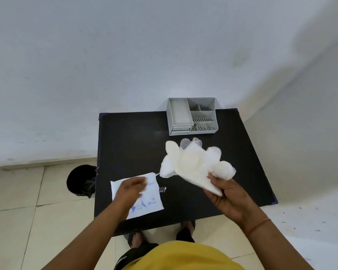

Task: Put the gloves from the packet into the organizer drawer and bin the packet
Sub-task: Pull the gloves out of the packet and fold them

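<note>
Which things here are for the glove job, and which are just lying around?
For the job: gloves in the right hand, packet under the left hand, grey organizer, black bin.

Just there: plastic scrap, black table.

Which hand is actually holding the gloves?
The right hand: it grips the white gloves above the table, while the left hand rests on the packet.

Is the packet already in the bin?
No, the packet lies flat on the black table under the left hand, while the bin stands on the floor beside the table.
</note>
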Motion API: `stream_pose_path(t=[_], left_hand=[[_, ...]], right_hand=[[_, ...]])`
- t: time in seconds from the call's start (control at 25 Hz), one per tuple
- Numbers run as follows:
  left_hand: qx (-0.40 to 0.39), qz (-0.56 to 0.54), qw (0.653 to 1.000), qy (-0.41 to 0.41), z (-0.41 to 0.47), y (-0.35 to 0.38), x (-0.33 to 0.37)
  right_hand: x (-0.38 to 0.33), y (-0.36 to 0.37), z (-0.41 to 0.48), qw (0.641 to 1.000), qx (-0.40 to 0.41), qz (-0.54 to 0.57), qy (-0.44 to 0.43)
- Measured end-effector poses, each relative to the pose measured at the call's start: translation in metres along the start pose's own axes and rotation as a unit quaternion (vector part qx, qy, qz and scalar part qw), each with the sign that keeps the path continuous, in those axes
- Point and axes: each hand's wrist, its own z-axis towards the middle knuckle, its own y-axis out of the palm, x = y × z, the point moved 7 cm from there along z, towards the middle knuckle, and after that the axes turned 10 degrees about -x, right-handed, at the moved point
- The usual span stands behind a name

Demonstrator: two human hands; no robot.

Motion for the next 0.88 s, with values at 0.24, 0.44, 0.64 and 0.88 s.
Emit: stream_pose_path(t=[0.24,0.44,0.64,0.88], left_hand=[[-0.333,-0.25,0.909,0.017,-0.034,0.094,0.077],[-0.209,-0.139,0.967,0.031,-0.026,0.09,0.081],[-0.115,-0.173,0.974,0.085,-0.027,0.104,0.095],[-0.047,-0.108,0.977,0.178,-0.029,0.135,0.119]], right_hand=[[0.022,0.031,-0.005,0.997,-0.033,-0.069,0.023],[-0.002,0.015,0.001,0.993,-0.011,-0.114,0.015],[-0.02,-0.005,0.019,0.998,-0.028,0.048,0.015],[-0.077,-0.005,0.026,0.981,-0.067,-0.182,-0.022]])
